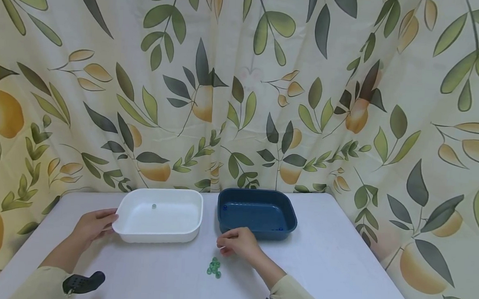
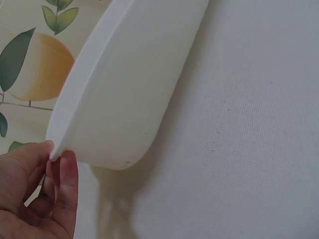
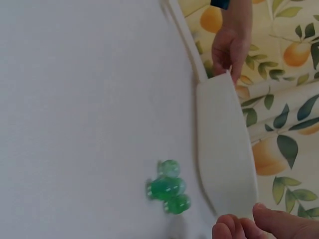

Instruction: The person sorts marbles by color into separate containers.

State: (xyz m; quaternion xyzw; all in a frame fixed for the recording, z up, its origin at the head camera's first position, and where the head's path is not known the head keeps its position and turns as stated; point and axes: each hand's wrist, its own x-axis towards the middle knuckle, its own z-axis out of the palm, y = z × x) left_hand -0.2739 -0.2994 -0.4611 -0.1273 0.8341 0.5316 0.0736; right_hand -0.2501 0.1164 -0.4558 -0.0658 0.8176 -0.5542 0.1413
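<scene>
With thumb and fingers, my left hand (image 1: 93, 225) pinches the left rim of a white plastic tub (image 1: 159, 240); the left wrist view shows the grip at its corner. Inside the tub lies one small pale green marble (image 1: 154, 206). My right hand (image 1: 240, 243) hovers above the table by the front of a dark blue tub (image 1: 255, 234). Its thumb and fingers are bent with a gap between them in the right wrist view, and nothing shows there. Several green glass marbles (image 1: 214, 268) sit in a cluster on the table just below it.
Dark blue marbles (image 1: 281, 229) lie inside the blue tub. Both tubs stand side by side towards the back edge of the white-covered table (image 1: 339, 263), with a narrow gap between them. Behind hangs a curtain (image 1: 242, 100) with a leaf and fruit print.
</scene>
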